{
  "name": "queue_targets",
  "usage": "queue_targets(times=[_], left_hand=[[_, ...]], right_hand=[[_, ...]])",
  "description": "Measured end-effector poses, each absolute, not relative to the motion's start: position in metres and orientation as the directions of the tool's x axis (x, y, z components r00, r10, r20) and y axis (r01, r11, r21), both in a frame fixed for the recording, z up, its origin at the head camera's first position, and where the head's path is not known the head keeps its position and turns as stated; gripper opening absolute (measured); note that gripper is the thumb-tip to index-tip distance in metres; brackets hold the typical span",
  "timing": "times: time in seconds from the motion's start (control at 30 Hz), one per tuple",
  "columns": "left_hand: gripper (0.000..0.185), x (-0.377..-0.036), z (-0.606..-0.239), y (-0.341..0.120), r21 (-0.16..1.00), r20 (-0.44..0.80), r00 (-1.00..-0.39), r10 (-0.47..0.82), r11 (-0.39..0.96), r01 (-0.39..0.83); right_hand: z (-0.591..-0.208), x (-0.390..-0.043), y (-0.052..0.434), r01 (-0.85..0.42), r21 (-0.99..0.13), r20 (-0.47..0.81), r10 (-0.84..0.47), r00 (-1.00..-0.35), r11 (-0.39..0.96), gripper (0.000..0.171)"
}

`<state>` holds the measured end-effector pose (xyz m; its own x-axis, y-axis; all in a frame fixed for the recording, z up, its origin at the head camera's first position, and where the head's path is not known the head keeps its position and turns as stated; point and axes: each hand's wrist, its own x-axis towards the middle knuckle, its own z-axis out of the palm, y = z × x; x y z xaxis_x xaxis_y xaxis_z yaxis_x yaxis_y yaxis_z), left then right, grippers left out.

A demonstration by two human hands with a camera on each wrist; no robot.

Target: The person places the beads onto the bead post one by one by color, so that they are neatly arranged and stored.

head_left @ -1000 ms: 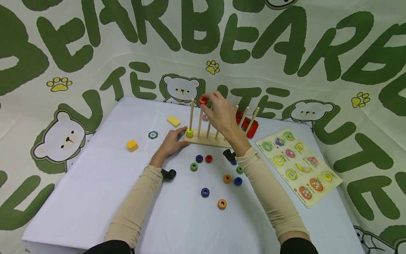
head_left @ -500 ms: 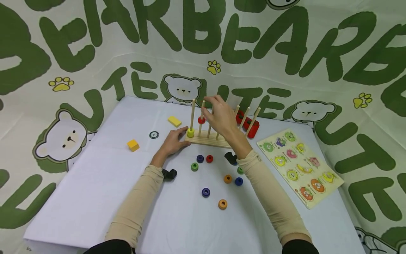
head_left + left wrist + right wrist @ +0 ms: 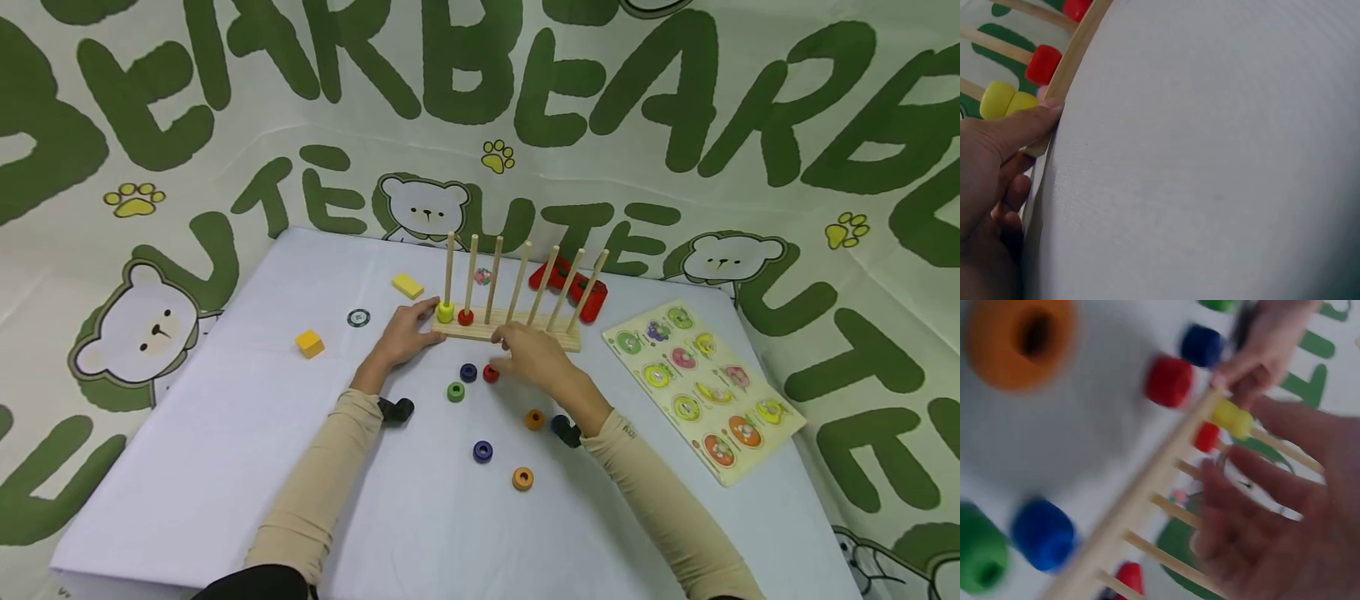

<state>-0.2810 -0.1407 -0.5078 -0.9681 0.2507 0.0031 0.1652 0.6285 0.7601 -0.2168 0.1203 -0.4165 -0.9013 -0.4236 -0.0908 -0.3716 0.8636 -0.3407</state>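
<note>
Rings done: yellow ring, red ring on peg rack | left: seven loose on worktop | left hand grip flat, bracing rack | right hand grip relaxed, seemingly empty, near loose red ring

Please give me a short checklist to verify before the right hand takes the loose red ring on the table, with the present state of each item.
1. Wooden peg rack is steadied: ok, the left hand rests against its left end.
2. Yellow ring sits at the bottom of the first peg: ok.
3. Red ring on the second peg is fully down: ok.
4. Loose red ring is within reach: ok, the right hand is just beside it.
5. Right hand holds nothing: cannot tell; the wrist view is blurred.
6. Third peg is free of rings: ok.
</note>
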Motion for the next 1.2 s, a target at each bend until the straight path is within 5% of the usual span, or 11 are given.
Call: queue_targets(times=[0.13,0.47,0.63,0.93,1.2], left_hand=[[0.076,-0.280,-0.506,-0.141,0.759,-0.011,-0.969,0.245,0.633,0.152],[0.077,-0.280,-0.507,-0.139,0.757,-0.016,-0.969,0.247,0.636,0.150],[0.077,-0.281,-0.506,-0.139,0.758,-0.011,-0.968,0.249,0.633,0.155],[0.077,-0.279,-0.505,-0.139,0.767,-0.027,-0.970,0.241,0.627,0.135],[0.078,-0.282,-0.507,-0.139,0.773,-0.017,-0.970,0.242,0.618,0.141]], right_hand=[[-0.437,-0.210,0.122,-0.340,-0.302,-0.268,-0.422,-0.866,0.891,0.049],[-0.450,-0.210,0.119,-0.379,-0.297,-0.203,-0.446,-0.872,0.876,0.034],[-0.448,-0.213,0.121,-0.352,-0.385,-0.159,-0.436,-0.886,0.853,0.032],[-0.394,-0.227,0.117,-0.418,-0.524,0.186,-0.378,-0.907,0.743,0.037],[-0.338,-0.250,0.098,-0.544,-0.469,0.509,-0.290,-0.810,0.696,0.036]])
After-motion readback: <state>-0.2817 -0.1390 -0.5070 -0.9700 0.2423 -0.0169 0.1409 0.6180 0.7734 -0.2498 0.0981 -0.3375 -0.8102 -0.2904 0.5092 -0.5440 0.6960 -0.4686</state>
